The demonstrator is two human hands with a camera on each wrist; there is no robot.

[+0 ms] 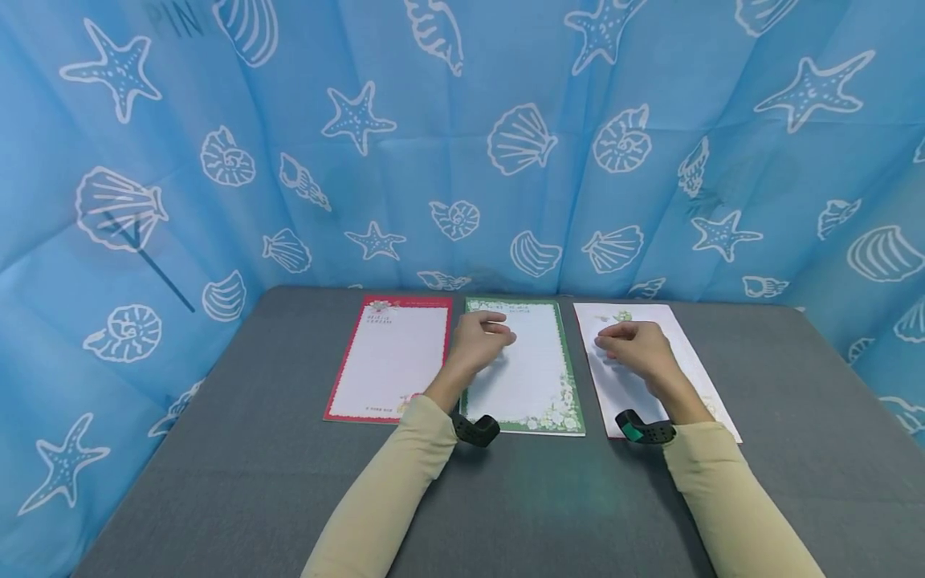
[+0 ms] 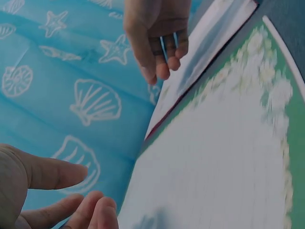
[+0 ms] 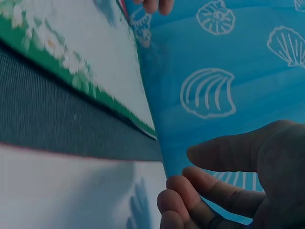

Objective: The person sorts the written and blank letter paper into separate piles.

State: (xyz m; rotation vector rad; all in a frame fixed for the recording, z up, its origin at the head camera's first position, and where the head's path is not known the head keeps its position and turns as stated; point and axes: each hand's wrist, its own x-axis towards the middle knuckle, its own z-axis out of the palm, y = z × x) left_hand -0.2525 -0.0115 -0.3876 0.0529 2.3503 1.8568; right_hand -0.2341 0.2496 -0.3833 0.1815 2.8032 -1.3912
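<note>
My left hand (image 1: 478,340) hovers above a green-bordered sheet of stationery paper (image 1: 531,381) with white flowers along its lower edge. Its fingers are loosely bent with nothing between them, and in the left wrist view a gap shows between the thumb (image 2: 59,172) and fingers. Over a white sheet (image 1: 682,341) on the right hangs my right hand (image 1: 641,350). In the right wrist view its thumb (image 3: 224,151) lies close to relaxed, bent fingers (image 3: 190,193) that hold nothing. Shadows of both hands fall on the paper.
A red-bordered sheet (image 1: 393,353) lies left of the green one. All the sheets rest side by side on a dark grey table (image 1: 238,482), near its far edge. Behind it hangs a blue curtain (image 1: 433,160) with white shells and starfish. Each wrist wears a black band (image 1: 477,431).
</note>
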